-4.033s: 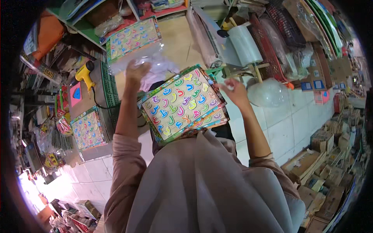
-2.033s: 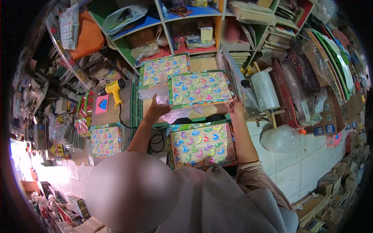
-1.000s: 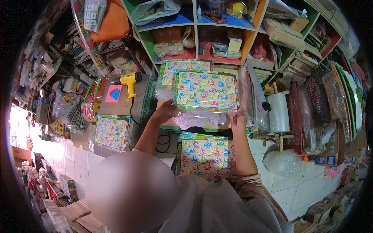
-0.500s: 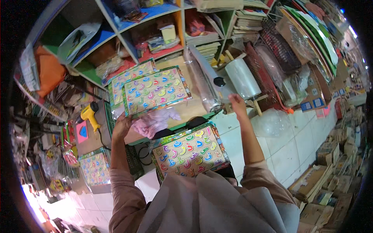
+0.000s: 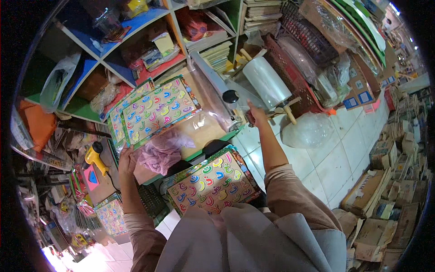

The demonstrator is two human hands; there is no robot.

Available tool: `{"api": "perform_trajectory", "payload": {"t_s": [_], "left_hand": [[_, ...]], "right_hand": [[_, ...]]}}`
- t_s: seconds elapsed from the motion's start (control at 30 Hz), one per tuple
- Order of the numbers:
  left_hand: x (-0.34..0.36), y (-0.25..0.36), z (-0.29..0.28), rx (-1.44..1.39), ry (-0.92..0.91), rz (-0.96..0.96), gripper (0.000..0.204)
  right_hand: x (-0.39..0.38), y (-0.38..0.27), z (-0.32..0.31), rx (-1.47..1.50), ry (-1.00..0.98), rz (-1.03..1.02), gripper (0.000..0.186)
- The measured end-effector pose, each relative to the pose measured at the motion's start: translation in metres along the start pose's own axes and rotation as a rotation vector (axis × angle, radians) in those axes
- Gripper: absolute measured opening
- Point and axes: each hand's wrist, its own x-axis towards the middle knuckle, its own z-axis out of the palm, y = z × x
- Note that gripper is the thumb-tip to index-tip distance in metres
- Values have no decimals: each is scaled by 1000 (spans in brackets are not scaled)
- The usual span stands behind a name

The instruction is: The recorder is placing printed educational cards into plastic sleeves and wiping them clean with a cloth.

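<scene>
Board [image 5: 159, 110], seemingly light, stiff and slippery in film [image 5: 200, 122], is best held by opposite edges; whether left hand [image 5: 127, 159] or right hand [image 5: 257, 115] is clamped cannot be told.

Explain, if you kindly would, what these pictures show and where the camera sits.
There is no robot: a person works bare-handed, seen from a head-worn fisheye camera looking down. On the table lie overlapping letter boards, a pink cloth and a long device with a black knob. The left hand is at a near corner of the upper one; the right hand is beside the device. Whether either grips anything is unclear. More boards rest on the lap.
</scene>
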Motion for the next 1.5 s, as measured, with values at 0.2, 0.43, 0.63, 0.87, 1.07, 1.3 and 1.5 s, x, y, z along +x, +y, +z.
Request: {"api": "perform_trajectory", "payload": {"t_s": [0.2,0.43,0.63,0.87,1.07,1.3,1.5], "left_hand": [[-12,26,22,-21,32,15,18],[-3,13,39,-5,61,-34,23],[14,-18,36,-67,-89,6,29],[26,-31,37,45,-123,-10,32],[42,-43,32,0,-172,-4,34],[55,-53,26,-80,-265,-69,34],[54,-61,42,-95,-125,-58,36]], "right_hand": [[-20,-24,20,327,-180,54,24],[-13,-16,-5,827,-333,49,7],[18,6,-24,514,-212,52,20],[-7,-37,14,18,67,57,66],[-6,-51,61,-629,823,-699,77],[26,-41,59,-470,-333,-401,52],[28,-40,92,203,-656,-896,39]]}}
